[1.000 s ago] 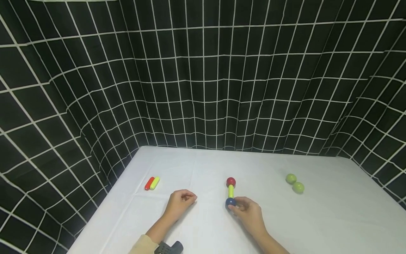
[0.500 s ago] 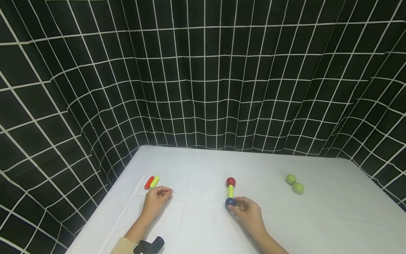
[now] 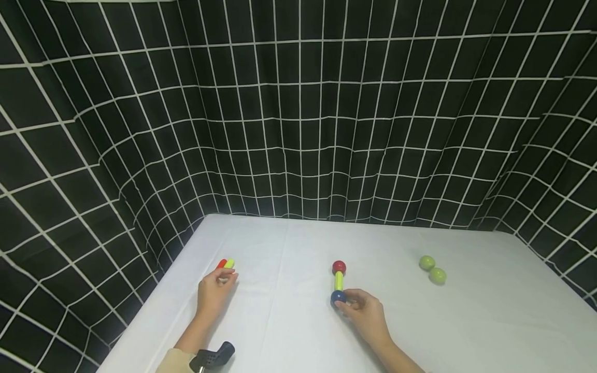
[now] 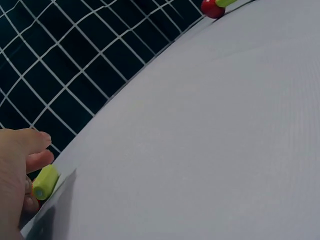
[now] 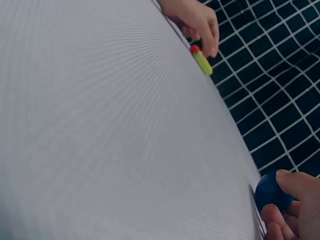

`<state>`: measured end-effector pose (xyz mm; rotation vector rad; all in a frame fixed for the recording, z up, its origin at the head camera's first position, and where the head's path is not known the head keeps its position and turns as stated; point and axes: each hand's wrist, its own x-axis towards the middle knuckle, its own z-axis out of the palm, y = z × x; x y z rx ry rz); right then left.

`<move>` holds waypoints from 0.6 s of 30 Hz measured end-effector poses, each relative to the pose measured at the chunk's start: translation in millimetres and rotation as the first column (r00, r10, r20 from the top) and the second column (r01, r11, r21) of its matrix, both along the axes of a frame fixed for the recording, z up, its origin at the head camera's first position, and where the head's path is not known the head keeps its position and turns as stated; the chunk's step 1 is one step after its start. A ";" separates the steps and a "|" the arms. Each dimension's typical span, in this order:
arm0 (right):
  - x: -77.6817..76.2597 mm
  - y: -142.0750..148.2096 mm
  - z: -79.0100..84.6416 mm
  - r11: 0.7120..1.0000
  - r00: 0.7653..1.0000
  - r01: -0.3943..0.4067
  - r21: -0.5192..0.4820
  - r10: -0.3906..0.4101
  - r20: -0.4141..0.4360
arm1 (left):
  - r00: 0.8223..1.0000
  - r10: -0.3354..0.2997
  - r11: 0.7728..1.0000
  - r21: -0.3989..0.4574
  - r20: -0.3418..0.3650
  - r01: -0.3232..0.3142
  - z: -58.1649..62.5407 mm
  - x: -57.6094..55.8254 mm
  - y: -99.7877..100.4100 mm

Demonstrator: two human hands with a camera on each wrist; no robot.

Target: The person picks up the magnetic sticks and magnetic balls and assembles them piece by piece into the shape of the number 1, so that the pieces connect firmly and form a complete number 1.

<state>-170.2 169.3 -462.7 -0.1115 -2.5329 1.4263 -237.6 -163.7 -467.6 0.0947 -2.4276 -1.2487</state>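
Note:
A short red stick (image 3: 221, 263) and a yellow-green stick (image 3: 229, 264) lie side by side on the white table (image 3: 289, 331) at the left. My left hand (image 3: 215, 291) covers their near ends. In the left wrist view its curled fingers (image 4: 31, 156) close on the yellow-green stick (image 4: 45, 182). At the middle lies a rod made of a red ball (image 3: 339, 267), a yellow-green stick (image 3: 339, 281) and a blue ball (image 3: 338, 297). My right hand (image 3: 366, 312) pinches the blue ball (image 5: 272, 192) at the near end.
Two green balls (image 3: 432, 269) touch each other at the right of the table. A black curtain with a white grid (image 3: 298, 114) closes off the back and both sides. The table's left edge runs close to the two loose sticks.
My left hand has slid left and away across the table, from the middle to the red and yellow-green sticks. The right hand and the rod have stayed put.

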 end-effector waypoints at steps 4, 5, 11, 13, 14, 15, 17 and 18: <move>0.2 0.7 -0.6 1.000 1.000 -0.009 0.000 0.009 -0.010 | 0.997 0.055 0.998 -0.006 -0.057 -0.056 2.7 0.1 -3.5; 0.3 1.1 -0.5 1.000 1.000 -0.014 -0.001 0.014 -0.014 | 0.996 0.069 0.998 -0.004 -0.061 -0.069 2.7 -0.6 -4.2; 1.1 1.8 0.7 1.000 0.999 -0.029 -0.008 0.029 -0.030 | 0.993 0.106 0.994 0.007 -0.051 -0.106 0.8 -2.5 -6.2; 1.2 1.5 0.8 0.999 0.999 -0.030 -0.014 0.029 -0.024 | 0.992 0.113 0.993 -0.008 -0.050 -0.114 0.2 -2.0 -6.2; 1.1 1.3 0.7 0.999 0.999 -0.030 -0.018 0.029 -0.021 | 0.992 0.117 0.993 -0.016 -0.047 -0.118 0.0 -1.8 -6.3; 1.0 1.2 0.7 0.999 0.999 -0.031 -0.022 0.031 -0.018 | 0.992 0.118 0.993 -0.024 -0.040 -0.120 -0.2 -1.5 -6.5; 0.9 1.9 0.7 0.999 0.999 -0.032 -0.026 0.031 -0.012 | 0.993 0.113 0.993 -0.034 -0.023 -0.114 0.0 -1.7 -5.4; 0.9 2.4 0.6 0.999 0.999 -0.031 -0.029 0.031 -0.012 | 0.994 0.111 0.993 -0.041 -0.012 -0.111 0.0 -2.1 -4.8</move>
